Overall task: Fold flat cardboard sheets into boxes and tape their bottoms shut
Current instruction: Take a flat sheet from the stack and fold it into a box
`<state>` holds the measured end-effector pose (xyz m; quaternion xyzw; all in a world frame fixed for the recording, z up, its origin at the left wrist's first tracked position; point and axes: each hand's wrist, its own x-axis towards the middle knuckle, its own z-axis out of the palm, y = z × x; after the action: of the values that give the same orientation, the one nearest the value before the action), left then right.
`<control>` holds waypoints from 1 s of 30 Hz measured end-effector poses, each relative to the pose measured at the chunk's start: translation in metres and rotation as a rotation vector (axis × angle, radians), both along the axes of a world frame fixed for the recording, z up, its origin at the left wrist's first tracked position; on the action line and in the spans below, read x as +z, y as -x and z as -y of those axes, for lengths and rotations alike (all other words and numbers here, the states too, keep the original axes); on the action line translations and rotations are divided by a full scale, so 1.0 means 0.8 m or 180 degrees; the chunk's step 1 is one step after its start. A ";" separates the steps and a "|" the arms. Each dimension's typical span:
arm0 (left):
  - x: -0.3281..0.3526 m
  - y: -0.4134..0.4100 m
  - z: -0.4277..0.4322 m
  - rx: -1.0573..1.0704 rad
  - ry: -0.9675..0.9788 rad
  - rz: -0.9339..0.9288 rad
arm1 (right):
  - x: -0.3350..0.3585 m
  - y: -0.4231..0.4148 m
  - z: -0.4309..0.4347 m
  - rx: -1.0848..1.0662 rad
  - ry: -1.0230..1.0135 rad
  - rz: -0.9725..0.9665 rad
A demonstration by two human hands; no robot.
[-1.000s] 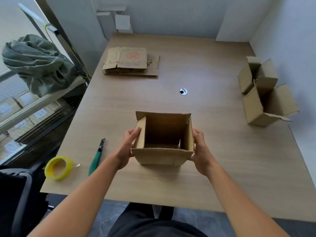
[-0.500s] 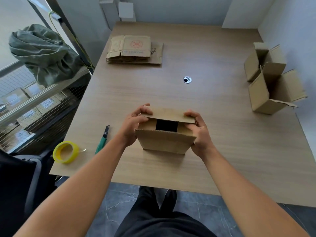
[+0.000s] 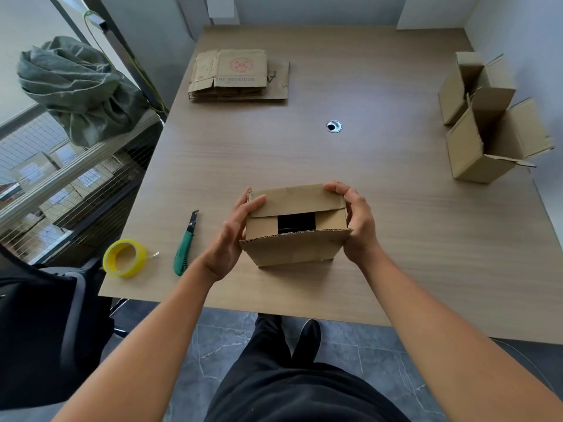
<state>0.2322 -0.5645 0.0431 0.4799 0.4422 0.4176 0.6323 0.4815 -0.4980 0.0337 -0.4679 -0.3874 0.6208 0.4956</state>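
Left hand, right hand grip box flaps.

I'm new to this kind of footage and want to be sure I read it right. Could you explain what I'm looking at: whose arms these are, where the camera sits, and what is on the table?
There is no machine here: a person works with bare hands. The single camera is worn on that person's head and looks forward and down, so both arms enter from the bottom of the picture. The left hand and right hand grip a small brown cardboard box from either side, fingers curled round its far flap, which is folded over. A dark gap shows in the middle. On the wooden table, a yellow roll of tape and a green-handled utility knife lie to the left. A stack of flat printed cardboard sheets lies at the far side, and two open brown boxes stand at the right.
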 end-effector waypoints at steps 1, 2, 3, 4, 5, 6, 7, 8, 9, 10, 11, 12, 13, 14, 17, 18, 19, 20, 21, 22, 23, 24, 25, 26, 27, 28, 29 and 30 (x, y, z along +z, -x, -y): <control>0.002 0.002 0.001 -0.0068 -0.0029 -0.0137 | 0.000 0.000 0.002 0.0008 0.0026 -0.0023; 0.004 0.005 0.001 -0.0117 -0.0077 -0.0334 | 0.003 -0.001 0.003 0.0004 0.0042 -0.0050; 0.006 0.008 -0.001 -0.0105 -0.0116 -0.0525 | 0.003 -0.003 0.003 0.0015 0.0044 -0.0093; 0.007 0.009 -0.003 0.0040 -0.0115 -0.0658 | 0.003 -0.006 0.003 0.0059 0.0048 -0.0122; 0.009 0.007 -0.006 0.0297 -0.0085 -0.0708 | 0.001 -0.007 0.005 0.0120 0.0043 -0.0173; 0.009 0.004 -0.009 0.0589 -0.0069 -0.0759 | 0.001 -0.009 0.007 0.0182 0.0006 -0.0232; 0.006 0.000 -0.012 0.0865 -0.0089 -0.0877 | -0.001 -0.009 0.010 0.0246 -0.0090 -0.0224; 0.005 -0.006 -0.014 0.1066 -0.0116 -0.1038 | -0.004 -0.010 0.015 0.0318 -0.0233 -0.0055; 0.004 -0.010 -0.016 0.1192 -0.0140 -0.1151 | -0.006 -0.011 0.020 0.0384 -0.0389 0.0221; 0.003 -0.014 -0.019 0.1247 -0.0150 -0.1147 | -0.007 -0.011 0.024 0.0448 -0.0511 0.0493; 0.001 -0.016 -0.020 0.1251 -0.0134 -0.1055 | -0.010 -0.013 0.027 0.0493 -0.0571 0.0701; 0.001 -0.017 -0.020 0.1236 -0.0065 -0.0918 | -0.011 -0.016 0.028 0.0523 -0.0552 0.0799; 0.000 -0.016 -0.021 0.1232 0.0069 -0.0804 | -0.009 -0.019 0.028 0.0549 -0.0488 0.0802; -0.003 -0.014 -0.022 0.1226 0.0267 -0.0685 | -0.009 -0.022 0.029 0.0582 -0.0389 0.0771; -0.019 -0.012 -0.019 0.1119 0.1001 -0.0255 | -0.004 -0.021 0.037 0.0502 0.0108 0.0394; -0.024 -0.014 -0.018 0.1015 0.1133 -0.0176 | -0.005 -0.019 0.041 0.0473 0.0344 0.0238; -0.026 -0.018 -0.016 0.0902 0.1209 -0.0090 | -0.004 -0.017 0.044 0.0477 0.0595 0.0104; -0.028 -0.024 -0.016 0.0816 0.1218 -0.0021 | -0.004 -0.017 0.047 0.0528 0.0801 0.0022; -0.027 -0.029 -0.017 0.0788 0.1214 0.0032 | -0.005 -0.018 0.050 0.0557 0.0963 -0.0008; -0.026 -0.036 -0.019 0.0785 0.1197 0.0009 | -0.007 -0.021 0.052 0.0528 0.1108 -0.0018; -0.023 -0.043 -0.021 0.0782 0.1195 -0.0010 | -0.009 -0.025 0.056 0.0480 0.1214 -0.0016; -0.024 -0.049 -0.023 0.0749 0.1168 -0.0062 | -0.015 -0.030 0.059 0.0427 0.1270 0.0011; -0.023 -0.055 -0.026 0.0747 0.1179 -0.0080 | -0.020 -0.035 0.062 0.0383 0.1288 0.0010; -0.024 -0.060 -0.027 0.0733 0.1209 -0.0105 | -0.025 -0.041 0.064 0.0321 0.1283 -0.0012; -0.026 -0.066 -0.028 0.0715 0.1250 -0.0122 | -0.028 -0.047 0.065 0.0246 0.1266 -0.0031; -0.030 -0.073 -0.027 0.0683 0.1233 -0.0169 | -0.031 -0.053 0.066 0.0184 0.1228 -0.0055; -0.035 -0.080 -0.024 0.0667 0.1232 -0.0191 | -0.035 -0.059 0.066 0.0138 0.1182 -0.0063; -0.040 -0.086 -0.020 0.0632 0.1242 -0.0244 | -0.038 -0.066 0.066 0.0109 0.1141 -0.0031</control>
<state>0.3014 -0.5483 0.0108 0.3180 0.5834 0.3657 0.6517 0.5343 -0.5505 0.0032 -0.5391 -0.2761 0.6905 0.3954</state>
